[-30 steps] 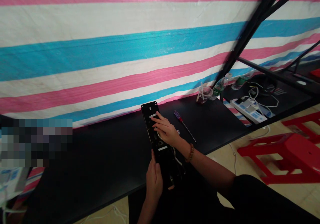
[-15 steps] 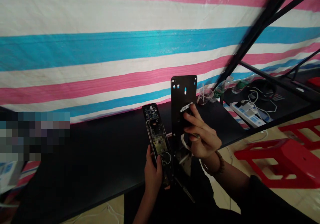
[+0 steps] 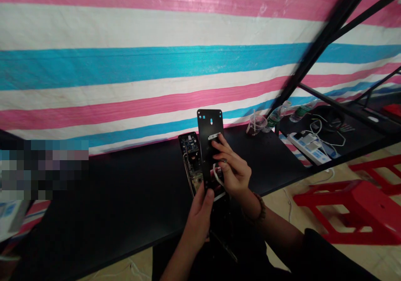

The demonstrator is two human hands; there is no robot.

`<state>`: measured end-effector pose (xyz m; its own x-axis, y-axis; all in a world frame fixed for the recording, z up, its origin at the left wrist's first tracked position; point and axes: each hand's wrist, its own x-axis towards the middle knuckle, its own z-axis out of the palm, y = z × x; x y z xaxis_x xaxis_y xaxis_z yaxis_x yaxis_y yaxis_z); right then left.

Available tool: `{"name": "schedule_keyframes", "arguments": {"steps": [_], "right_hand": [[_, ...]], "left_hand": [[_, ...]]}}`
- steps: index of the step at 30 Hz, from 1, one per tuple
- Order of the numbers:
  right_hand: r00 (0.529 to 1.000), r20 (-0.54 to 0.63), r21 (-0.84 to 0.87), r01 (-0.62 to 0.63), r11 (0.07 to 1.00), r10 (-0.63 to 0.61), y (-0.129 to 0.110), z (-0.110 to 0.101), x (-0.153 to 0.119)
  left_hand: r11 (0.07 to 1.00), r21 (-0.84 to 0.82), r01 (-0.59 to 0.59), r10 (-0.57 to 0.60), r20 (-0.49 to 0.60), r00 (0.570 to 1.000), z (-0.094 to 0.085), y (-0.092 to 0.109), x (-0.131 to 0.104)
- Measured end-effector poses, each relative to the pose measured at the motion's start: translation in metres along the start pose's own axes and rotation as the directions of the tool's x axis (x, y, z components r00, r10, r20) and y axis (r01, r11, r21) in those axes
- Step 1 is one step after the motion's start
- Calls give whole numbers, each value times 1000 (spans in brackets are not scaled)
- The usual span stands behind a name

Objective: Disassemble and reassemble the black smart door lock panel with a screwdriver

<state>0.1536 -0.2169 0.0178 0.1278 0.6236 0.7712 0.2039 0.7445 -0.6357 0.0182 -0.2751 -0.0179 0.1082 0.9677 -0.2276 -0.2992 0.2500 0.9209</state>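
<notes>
"Where's the plate (image 3: 205, 124)?"
"Centre of the frame, tilted up, partly covering the case (image 3: 185, 148); a circuit board (image 3: 190, 143) shows in the case, just left of the plate."
"And the hands?"
"The right hand (image 3: 236, 173) grasps the plate from its right side, fingers across its face near a label (image 3: 213, 137). The left hand (image 3: 199, 214) clasps its lower end; whether it grips the case too, I can't tell."
"Nearby?"
"The black counter (image 3: 125, 201), with a cup (image 3: 257, 125) right of centre; a red stool (image 3: 369, 199), lower right."
</notes>
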Motion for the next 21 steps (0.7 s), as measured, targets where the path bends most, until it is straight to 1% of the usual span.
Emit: {"name": "schedule_keyframes", "arguments": {"steps": [2,5,6,8,10,11,12,13,14,15,16,17,18,19,20,21], "right_hand": [[999,19,-5,-26,1000,26,4,0,-1],[994,77,-27,-76,997,78,9,-3,-1],[989,98,-32,-108,994,111,9,-3,-1],[972,124,-19,-197,980,198,10,-4,-1],[953,91,51,-294,954,289,12,-3,-3],[940,38,111,-342,933,340,14,-2,-5],[914,-30,184,-393,901,405,17,-1,-6],[867,-81,271,-455,848,491,21,1,-8],[797,-80,361,-537,763,599,26,3,-9],[705,-9,440,-634,636,709,31,4,-11],[597,120,485,-732,477,793,36,6,-12],[484,273,484,-816,316,831,41,7,-13],[389,399,455,-870,190,830,45,8,-13],[332,473,429,-896,115,816,48,8,-14],[315,497,425,-901,90,809,51,9,-14],[329,488,443,-891,95,808,53,10,-15]], "left_hand": [[1000,-1,19,-19,-18,1000,8,-7,-2],[1000,-22,5,-6,-46,999,16,-16,2],[999,-34,9,-12,-63,998,17,-16,4],[995,-80,52,-59,-96,994,19,-13,7],[983,-149,107,-125,-120,985,19,-7,9],[974,-184,134,-157,-118,981,19,-3,10],[964,-214,158,-184,-106,977,18,0,10],[955,-240,174,-201,-93,975,18,3,10],[947,-260,187,-214,-80,974,17,6,10],[942,-273,196,-223,-70,972,16,7,10],[939,-280,201,-229,-70,971,15,9,10],[938,-281,201,-233,-82,969,14,9,10],[939,-279,203,-238,-99,966,13,10,10],[938,-277,209,-248,-110,963,12,10,9],[935,-279,219,-259,-116,959,12,11,8],[930,-285,231,-272,-113,956,11,11,7]]}}
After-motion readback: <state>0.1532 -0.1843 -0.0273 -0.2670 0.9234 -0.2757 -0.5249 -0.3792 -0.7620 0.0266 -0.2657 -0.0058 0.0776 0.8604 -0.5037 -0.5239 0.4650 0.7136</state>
